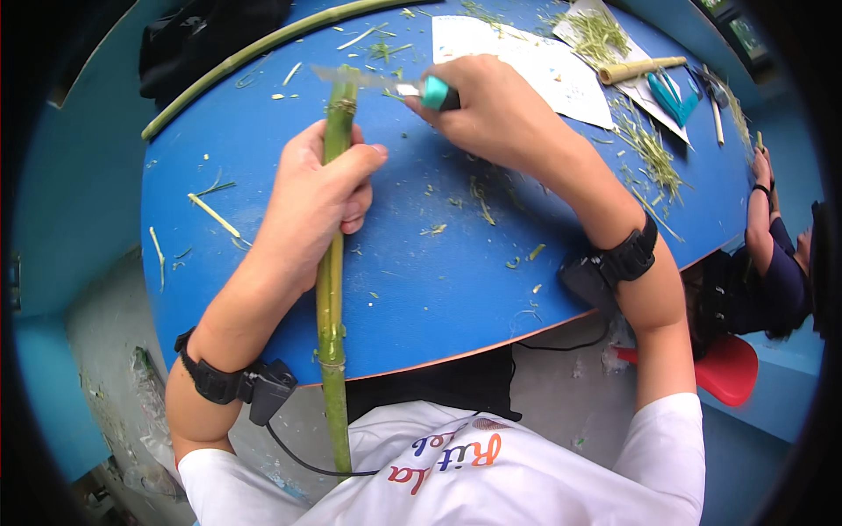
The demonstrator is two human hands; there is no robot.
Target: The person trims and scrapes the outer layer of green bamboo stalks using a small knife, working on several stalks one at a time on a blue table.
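My left hand (320, 188) is closed around a green bamboo pole (330, 298), thumb across its front. The pole slants up from my lap over the table edge, its upper end just beyond my fist. In my right hand (478, 105) is a knife (436, 93) with a teal and black handle, gripped in a fist. Its blade, smeared by motion, points left and crosses the pole's top end, just above a joint. Whether the blade bites into the bamboo I cannot tell.
Green shavings and slivers (215, 215) litter the blue table (438, 298). A long bamboo pole (254, 54) curves along the far left, by a black bag (193, 53). White paper (526, 66), a short bamboo piece (640, 70) and a teal tool (674, 98) lie far right. Another person (776, 254) stands right of a red stool (728, 370).
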